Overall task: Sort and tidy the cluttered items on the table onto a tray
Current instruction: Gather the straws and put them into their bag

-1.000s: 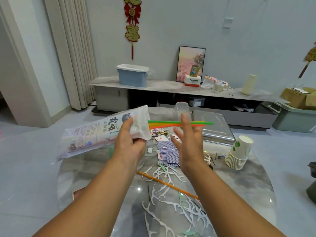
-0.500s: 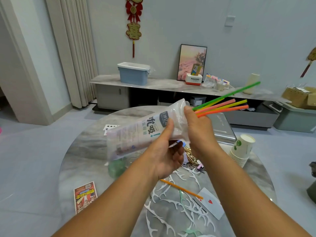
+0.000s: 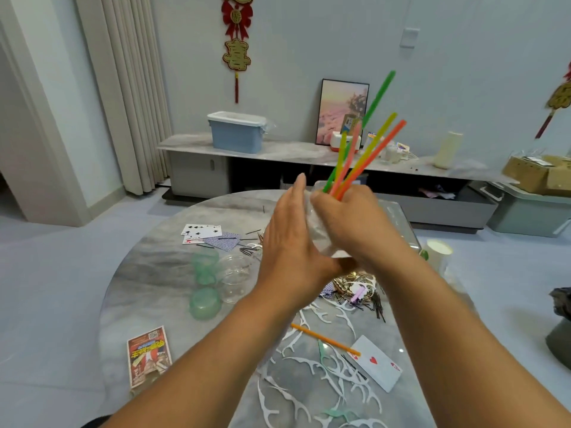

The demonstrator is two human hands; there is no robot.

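Both hands were busy, the right hand [image 3: 346, 223] gripping the straws [image 3: 367, 143] in their plastic bag [image 3: 321, 239], the left hand [image 3: 290, 242] flat-fingered against it; loose straws could slip onto the counter [image 3: 160, 273].

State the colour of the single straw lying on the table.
Orange; the straw shows in the head view, beside the heart playing card.

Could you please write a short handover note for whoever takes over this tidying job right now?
Right hand grips the coloured straws with the clear plastic bag; left hand presses flat against the bag.
On the table: one orange straw, white floss picks, playing cards, hairpins, green lids.
Done: most straws gathered.
Left: everything else; nothing visibly on the tray.
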